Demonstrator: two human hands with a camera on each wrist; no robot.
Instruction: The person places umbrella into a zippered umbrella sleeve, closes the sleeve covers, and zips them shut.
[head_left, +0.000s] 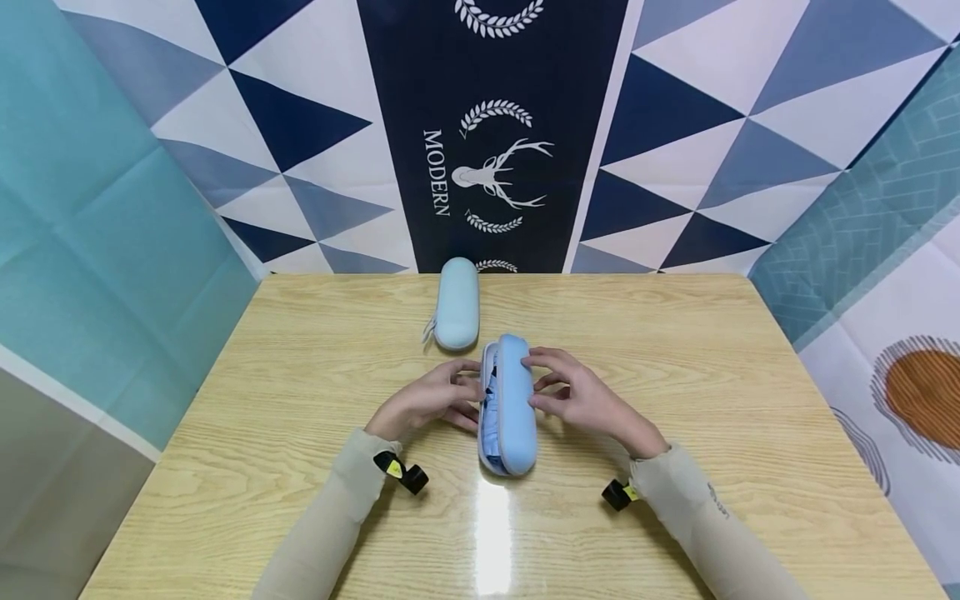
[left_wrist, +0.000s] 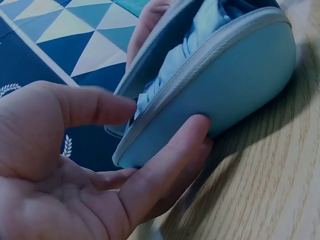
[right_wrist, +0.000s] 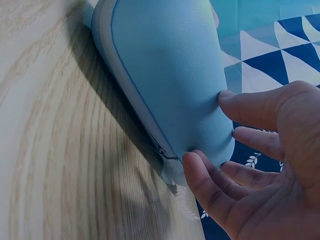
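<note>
A light blue zippered glasses case (head_left: 517,408) stands on its long side in the middle of the table, its zipped edge parted. Crumpled pale blue material (left_wrist: 187,47) shows in the gap, with something dark beside it. My left hand (head_left: 438,396) holds the left half, thumb at the rim and fingers against the outer shell. On the other side, my right hand (head_left: 573,392) grips the smooth lid half with fingertips and thumb. The lid (right_wrist: 165,75) hides the contents in the right wrist view.
Behind the hands, a second, paler blue-green case (head_left: 457,304) lies near the table's back edge, with a cord loop at its left. The wooden table (head_left: 285,400) meets a patterned cloth backdrop (head_left: 322,125) at the back.
</note>
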